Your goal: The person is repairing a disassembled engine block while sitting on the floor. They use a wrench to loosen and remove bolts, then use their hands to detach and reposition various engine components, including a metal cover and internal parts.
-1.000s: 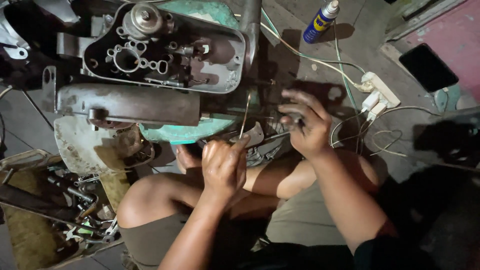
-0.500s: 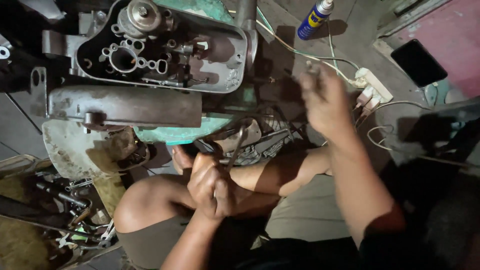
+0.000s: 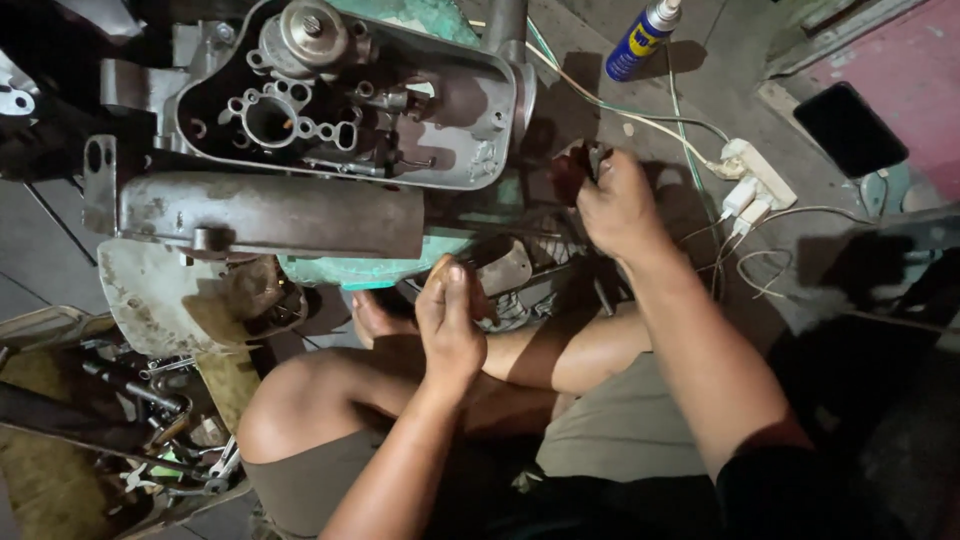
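Head view: an opened engine [image 3: 330, 100], grey casing over a green body, lies on the floor [image 3: 600, 30] before the seated person. Beside the knee sits a tool tray [image 3: 120, 400]; near the top are a spray can [image 3: 640, 40] and a power strip [image 3: 755, 180]. Right hand [image 3: 620, 205] is curled shut around a small dark part [image 3: 572, 165] beside the engine's edge. Left hand [image 3: 450, 320] pinches a thin dark tool [image 3: 490, 250] just under the green body. Judging by this, a small piece is being handled at the engine's side; bringing part and tool together would call for steady alignment.
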